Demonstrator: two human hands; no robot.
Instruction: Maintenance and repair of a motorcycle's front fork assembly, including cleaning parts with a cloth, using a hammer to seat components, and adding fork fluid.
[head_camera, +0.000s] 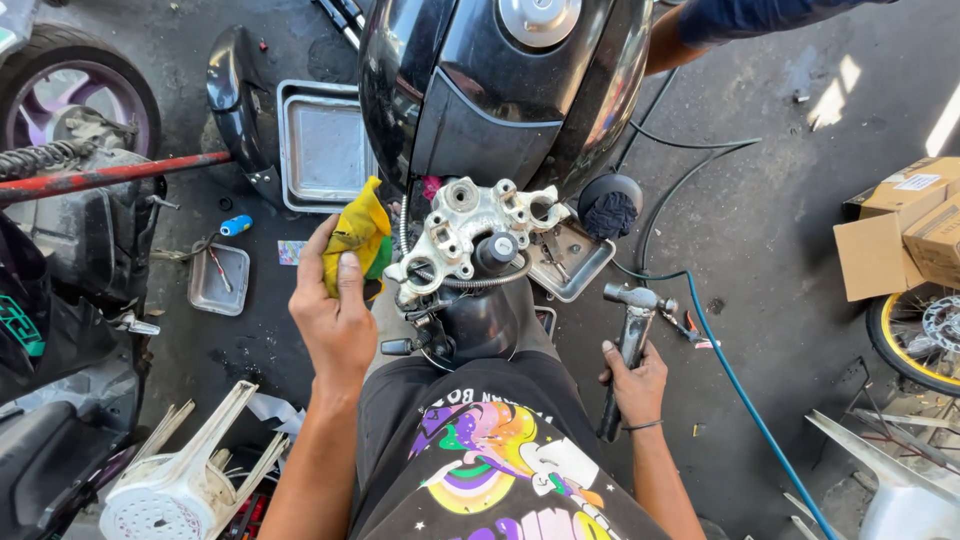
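so the big thing here is the motorcycle's black fuel tank (500, 90), sitting right up front with its silver filler cap on top. just below it the silver top yoke (470, 235) is fully exposed, handlebars off, clamp holes bare, so by the looks of it the strip-down of the front end is well along and nothing has gone back on yet. loose bodywork lies around on the concrete floor (780, 230): a black fender (235, 100) next to a large metal tray (325, 150), white plastic panels at the bottom left.

left hand (335, 310) is closed around a yellow rag (358, 235), thumb pinching it, held just beside the yoke on its left. looks like wiping is the bit going on. right hand (635, 385) is wrapped tight round the handle of a hammer (628, 335), head up, hanging well off to the right of the yoke.

small tray (218, 280) with bits sits further left.
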